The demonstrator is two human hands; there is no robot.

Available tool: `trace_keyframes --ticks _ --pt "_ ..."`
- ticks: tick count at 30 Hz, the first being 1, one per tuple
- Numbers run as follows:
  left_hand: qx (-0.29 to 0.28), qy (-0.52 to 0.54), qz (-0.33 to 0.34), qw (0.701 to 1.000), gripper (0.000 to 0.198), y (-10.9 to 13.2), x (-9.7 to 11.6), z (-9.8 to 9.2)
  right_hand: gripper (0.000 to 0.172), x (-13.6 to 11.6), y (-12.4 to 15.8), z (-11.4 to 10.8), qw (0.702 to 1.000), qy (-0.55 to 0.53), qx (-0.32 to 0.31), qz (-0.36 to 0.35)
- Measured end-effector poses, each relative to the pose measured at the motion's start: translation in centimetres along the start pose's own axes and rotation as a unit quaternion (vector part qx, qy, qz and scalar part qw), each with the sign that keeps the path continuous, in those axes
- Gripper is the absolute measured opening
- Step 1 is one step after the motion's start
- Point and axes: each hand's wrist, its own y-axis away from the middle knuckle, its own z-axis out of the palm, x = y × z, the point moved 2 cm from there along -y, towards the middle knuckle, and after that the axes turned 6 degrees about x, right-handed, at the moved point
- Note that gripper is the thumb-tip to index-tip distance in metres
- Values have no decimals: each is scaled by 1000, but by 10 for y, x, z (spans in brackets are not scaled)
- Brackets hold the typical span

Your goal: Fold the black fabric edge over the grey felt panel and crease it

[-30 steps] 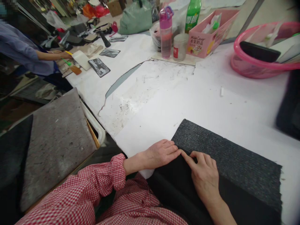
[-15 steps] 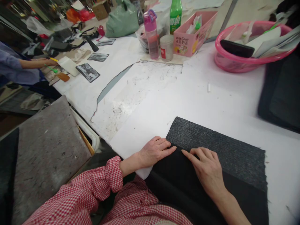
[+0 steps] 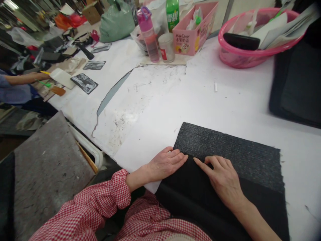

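A black cloth [image 3: 185, 197] lies across the near table edge and hangs toward my lap. Its upper edge runs over a dark grey, ribbed fabric panel [image 3: 225, 147]. My left hand [image 3: 167, 162] rests flat on the left end of this edge, fingers outstretched. Just to the right, my right hand [image 3: 223, 177] presses on the same edge, its thumb pointing left and a gap between thumb and bent fingers. Its fingertips are partly hidden. The two hands do not touch each other.
White paper covers the table [image 3: 200, 103], torn at the left. A pink basket [image 3: 250, 57], a pink box [image 3: 185, 40], a bottle [image 3: 150, 43] and a jar [image 3: 166, 48] stand at the back. A grey board [image 3: 47, 160] is at lower left. Another person's arm [image 3: 25, 78] reaches in.
The view has shifted slightly, so the background sits further left and higher. Both hands stay on the cloth edge, almost unmoved.
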Motion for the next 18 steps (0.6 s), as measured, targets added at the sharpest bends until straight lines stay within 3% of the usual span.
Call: trace_keyframes --ticks 8,18 --pt "-67 3 7 998 41 -10 -1 -5 39 9 5 -8 1000 -22 -5 10" --pt "-45 9 33 998 36 -17 3 0 41 25 26 -23 1000 -19 -20 12"
